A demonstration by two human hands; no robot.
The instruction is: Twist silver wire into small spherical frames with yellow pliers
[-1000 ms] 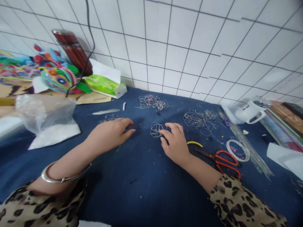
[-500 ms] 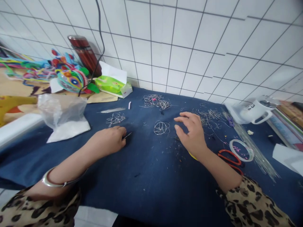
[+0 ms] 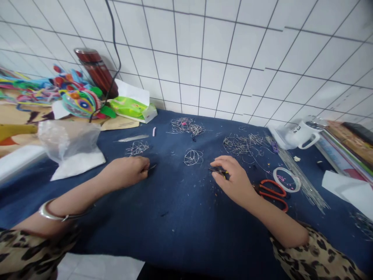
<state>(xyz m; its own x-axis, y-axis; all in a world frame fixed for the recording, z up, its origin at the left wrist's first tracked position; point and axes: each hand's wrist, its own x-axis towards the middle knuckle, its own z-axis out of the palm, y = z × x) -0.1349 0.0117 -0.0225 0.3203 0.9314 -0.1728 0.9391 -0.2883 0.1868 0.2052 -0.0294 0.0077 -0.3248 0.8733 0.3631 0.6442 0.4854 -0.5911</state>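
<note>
My left hand point(image 3: 129, 171) is closed, and a thin pointed metal tool point(image 3: 152, 167) sticks out past its fingers. Most of that tool is hidden in the fist. With curled fingers, my right hand point(image 3: 231, 177) grips small pliers point(image 3: 218, 170) that have dark jaws and a bit of yellow handle showing. Between the hands lies a round cage of bent silver wire point(image 3: 193, 157) on the dark blue cloth point(image 3: 175, 202). Just beyond my left hand is another small wire tangle point(image 3: 137, 148).
Wire heaps lie at the back point(image 3: 186, 126) and right point(image 3: 243, 144). Red-handled scissors point(image 3: 272, 188), a clear ring-shaped dish point(image 3: 287, 179), long straight wires point(image 3: 303, 179) and a white mug point(image 3: 301, 134) are right. A plastic bag point(image 3: 70, 144), tissue pack point(image 3: 131, 107) and red flask point(image 3: 97, 72) stand left.
My right hand has come down and its fingers have closed around the pliers. The left hand keeps its tool. The whole view has shifted slightly, so things appear further left.
</note>
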